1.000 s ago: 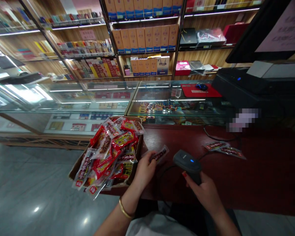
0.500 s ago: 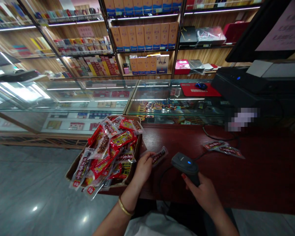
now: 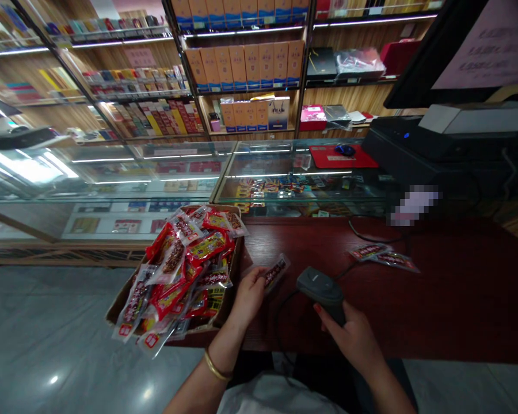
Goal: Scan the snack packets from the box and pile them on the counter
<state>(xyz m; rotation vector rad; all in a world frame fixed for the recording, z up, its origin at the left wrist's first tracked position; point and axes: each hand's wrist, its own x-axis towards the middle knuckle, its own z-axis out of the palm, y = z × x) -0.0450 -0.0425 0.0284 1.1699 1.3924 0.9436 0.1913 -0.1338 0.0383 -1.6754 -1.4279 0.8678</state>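
Wall shelves (image 3: 345,94): compartments stocked with goods; the middle ones hold rows of tan-and-blue boxes (image 3: 246,69) standing side by side.
Glass case (image 3: 263,158): small bright packs (image 3: 276,187) lie inside, seen through the glass; a red mat (image 3: 328,158) with a mouse (image 3: 344,150) lies on top.
Bench (image 3: 435,310): dark red-brown wood, running in front of me, right of the carton.
Carton (image 3: 232,290): open-topped and heaped full of sealed snack packets (image 3: 172,282), red ones mixed with clear-edged dark ones; several poke out over the near rim.
Right grip (image 3: 356,333): closed around the handle of the scanner (image 3: 320,286), its head pointing towards my other side.
Left grip (image 3: 250,293): pinching one dark packet (image 3: 276,272) by its near end, between carton and scanner; I can't tell whether it touches the wood.
Loose pair (image 3: 384,256): two like packets, overlapping on the bench beyond the scanner.
Since a second ago: the scanner's blue light has gone out, my pinched packet tilts a little steeper, and the loose pair is unmoved.
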